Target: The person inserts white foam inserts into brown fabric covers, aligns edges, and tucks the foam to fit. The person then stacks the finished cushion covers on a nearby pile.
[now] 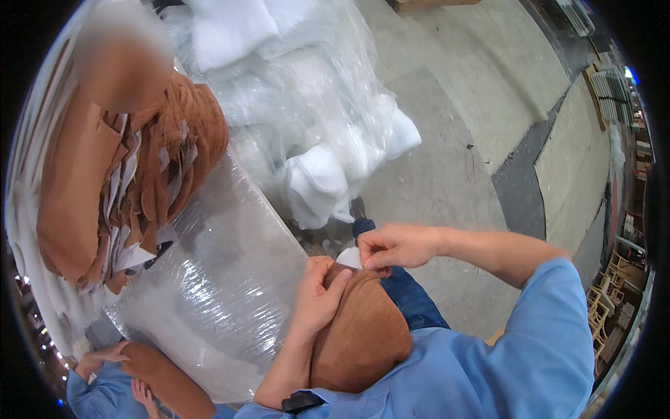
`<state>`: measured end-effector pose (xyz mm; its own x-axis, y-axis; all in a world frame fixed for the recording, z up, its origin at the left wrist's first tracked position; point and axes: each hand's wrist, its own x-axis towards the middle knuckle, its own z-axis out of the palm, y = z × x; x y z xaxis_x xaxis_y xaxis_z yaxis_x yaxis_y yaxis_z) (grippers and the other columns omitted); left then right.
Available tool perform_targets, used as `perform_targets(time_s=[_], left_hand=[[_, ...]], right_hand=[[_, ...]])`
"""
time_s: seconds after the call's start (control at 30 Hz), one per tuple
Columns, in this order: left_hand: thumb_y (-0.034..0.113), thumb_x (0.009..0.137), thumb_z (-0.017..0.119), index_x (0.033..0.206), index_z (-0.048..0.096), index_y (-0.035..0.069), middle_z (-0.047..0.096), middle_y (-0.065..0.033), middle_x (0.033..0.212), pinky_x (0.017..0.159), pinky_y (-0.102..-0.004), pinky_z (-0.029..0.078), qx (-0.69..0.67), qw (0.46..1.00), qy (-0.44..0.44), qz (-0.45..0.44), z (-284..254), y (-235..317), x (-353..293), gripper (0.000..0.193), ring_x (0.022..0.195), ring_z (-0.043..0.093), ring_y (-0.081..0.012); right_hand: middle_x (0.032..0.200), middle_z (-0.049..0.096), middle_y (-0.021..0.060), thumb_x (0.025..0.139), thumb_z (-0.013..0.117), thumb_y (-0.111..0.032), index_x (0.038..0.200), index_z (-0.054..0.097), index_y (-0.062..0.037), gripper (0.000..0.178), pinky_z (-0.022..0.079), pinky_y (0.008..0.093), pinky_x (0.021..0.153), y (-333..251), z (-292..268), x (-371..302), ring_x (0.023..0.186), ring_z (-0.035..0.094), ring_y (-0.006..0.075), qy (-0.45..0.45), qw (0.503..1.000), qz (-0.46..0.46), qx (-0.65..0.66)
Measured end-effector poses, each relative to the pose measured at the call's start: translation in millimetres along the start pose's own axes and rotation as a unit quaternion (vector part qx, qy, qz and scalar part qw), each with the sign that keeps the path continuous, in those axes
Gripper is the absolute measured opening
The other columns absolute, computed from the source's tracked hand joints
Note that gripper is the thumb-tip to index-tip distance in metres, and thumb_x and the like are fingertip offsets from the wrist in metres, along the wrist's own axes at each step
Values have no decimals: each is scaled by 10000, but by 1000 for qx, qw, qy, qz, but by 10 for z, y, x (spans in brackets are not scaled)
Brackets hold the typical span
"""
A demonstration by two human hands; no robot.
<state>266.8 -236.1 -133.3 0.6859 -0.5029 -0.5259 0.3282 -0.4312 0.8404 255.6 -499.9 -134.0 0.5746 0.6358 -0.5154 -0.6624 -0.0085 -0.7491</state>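
Note:
A brown fabric cushion cover (366,328), rounded and seemingly filled, rests against my blue shirt. My left hand (321,290) grips its upper edge, thumb on top and fingers curled around the fabric. At the same edge my right hand (394,248) pinches the brown cloth with thumb and forefinger, close to a small white piece (349,258). Whether that white piece is lining or filling, I cannot tell. Both hands are close together, a short gap apart.
Left of me stands a table wrapped in clear plastic film (230,279). A stack of brown covers (150,167) lies at its far end. Beyond it, white filling (317,178) sits in clear plastic. At lower left, a co-worker's hands (101,359) hold a brown cushion (167,377).

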Motion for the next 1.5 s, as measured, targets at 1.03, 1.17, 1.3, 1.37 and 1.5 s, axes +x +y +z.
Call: perform_targets(time_s=[1.03,1.17,1.3,1.37,1.5], left_hand=[[186,956,740,917,649,0,625,-134,898,789,-388,513,133,975,94,153,295,69,156,210,869,627,-307],[278,1019,698,971,687,10,658,-41,881,765,-331,497,129,985,-54,-99,180,203,205,272,812,600,-176],[295,1112,579,1073,734,5,686,37,944,761,-260,481,-40,986,-86,-133,180,-14,169,331,829,569,-59],[291,1119,566,1124,742,2,703,21,963,783,-254,491,-24,993,-66,-91,177,-202,138,338,855,584,-61],[245,1113,579,991,725,12,684,25,926,775,-261,481,-22,999,10,-42,307,-147,56,300,845,565,-62]], right_hand=[[986,665,-11,1047,679,-202,1109,628,-96,133,540,271,756,825,393,-124,885,648,86,184,916,-38,354],[904,647,-11,1029,684,-168,1027,644,-85,92,526,283,702,912,334,-22,788,618,95,203,939,-64,268],[860,619,-19,1057,642,-202,997,643,-93,124,497,285,687,944,469,57,742,568,97,248,917,-119,288],[850,612,-21,1076,617,-236,1000,642,-96,161,492,284,687,1037,549,112,732,564,100,254,860,-164,411],[819,586,-38,1097,592,-286,1001,646,-98,218,485,279,687,1012,631,-76,721,551,93,319,827,-183,425]])
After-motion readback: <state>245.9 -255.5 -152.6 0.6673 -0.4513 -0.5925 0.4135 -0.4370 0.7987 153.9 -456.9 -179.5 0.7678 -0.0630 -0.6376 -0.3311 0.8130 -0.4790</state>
